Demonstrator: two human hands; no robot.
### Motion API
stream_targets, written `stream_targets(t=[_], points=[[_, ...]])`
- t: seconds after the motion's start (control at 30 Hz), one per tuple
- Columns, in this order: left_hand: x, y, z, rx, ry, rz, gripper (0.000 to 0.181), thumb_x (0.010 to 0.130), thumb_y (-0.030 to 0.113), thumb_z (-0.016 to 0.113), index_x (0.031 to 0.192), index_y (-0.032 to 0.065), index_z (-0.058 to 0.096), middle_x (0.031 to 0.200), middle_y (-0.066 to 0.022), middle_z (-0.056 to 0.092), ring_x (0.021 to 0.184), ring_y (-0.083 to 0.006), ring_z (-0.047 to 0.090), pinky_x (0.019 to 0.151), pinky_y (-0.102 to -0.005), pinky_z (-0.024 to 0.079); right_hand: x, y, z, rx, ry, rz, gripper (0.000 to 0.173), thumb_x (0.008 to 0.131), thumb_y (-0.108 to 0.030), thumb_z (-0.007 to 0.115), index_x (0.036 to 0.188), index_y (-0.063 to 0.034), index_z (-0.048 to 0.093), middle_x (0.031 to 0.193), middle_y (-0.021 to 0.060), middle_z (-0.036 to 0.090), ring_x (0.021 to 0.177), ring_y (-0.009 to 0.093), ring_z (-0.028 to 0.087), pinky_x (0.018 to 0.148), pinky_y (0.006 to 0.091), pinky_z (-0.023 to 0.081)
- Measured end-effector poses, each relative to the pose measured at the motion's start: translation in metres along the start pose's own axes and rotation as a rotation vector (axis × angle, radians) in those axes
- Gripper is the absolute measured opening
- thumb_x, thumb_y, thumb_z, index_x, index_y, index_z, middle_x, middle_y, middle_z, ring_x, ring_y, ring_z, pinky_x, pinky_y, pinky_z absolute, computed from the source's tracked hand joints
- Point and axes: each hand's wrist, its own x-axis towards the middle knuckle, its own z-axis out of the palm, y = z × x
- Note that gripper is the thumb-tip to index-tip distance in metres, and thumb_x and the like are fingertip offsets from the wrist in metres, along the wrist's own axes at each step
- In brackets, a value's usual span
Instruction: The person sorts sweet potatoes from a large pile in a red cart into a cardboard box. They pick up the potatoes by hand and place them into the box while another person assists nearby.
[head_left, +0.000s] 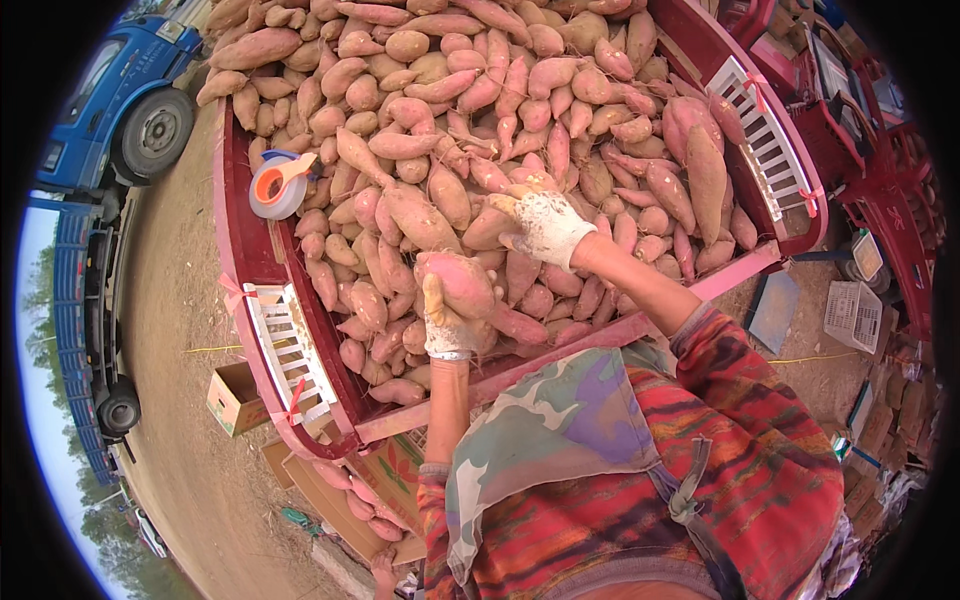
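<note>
My left hand (448, 330), in a soiled white work glove, holds a large pink sweet potato (459, 283) above the near side of the heap. To its upper right, my right hand (546, 225), gloved the same way, reaches over the pile (420, 90). Its thumb and fingers are spread around the end of another sweet potato (486, 228); how firmly it grips is unclear. All of this lies in the red metal cargo bed (495, 390) of a vehicle, whose near edge runs just below my forearms.
A tape roll on an orange dispenser (277, 186) sits at the bed's left side. Below, another person's hand (385, 568) touches a cardboard box (330, 495) holding sweet potatoes. An open carton (236, 397) stands left, a blue truck (112, 97) beyond. Crates (853, 316) stand right.
</note>
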Motion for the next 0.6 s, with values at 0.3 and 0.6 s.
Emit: stream_targets(t=[0.3,0.6], points=[[-0.023,0.004,-0.034,-0.324,-0.228,-0.063,0.089,0.081,0.080,0.046,0.130,0.0069,0.052,0.116,-0.0203,0.064,0.098,-0.0424,0.064,0.078,-0.0524,0.056,0.026,0.013,0.001,-0.099,-0.233,0.069,0.068,0.070,-0.033,0.078,0.132,-0.0188,0.053,0.121,0.0148,0.059,0.110,0.036,0.058,0.092,0.0469,0.046],[-0.014,0.002,-0.029,-0.534,-0.242,0.184,0.072,0.087,0.073,0.046,0.128,0.0139,0.057,0.129,-0.0094,0.059,0.124,-0.0291,0.051,0.106,-0.0510,0.040,-0.002,0.004,0.059,1.779,-0.221,0.375,0.051,0.100,-0.020,0.053,0.147,-0.0068,0.036,0.144,0.0095,0.044,0.127,0.020,0.049,0.105,0.0304,0.042]])
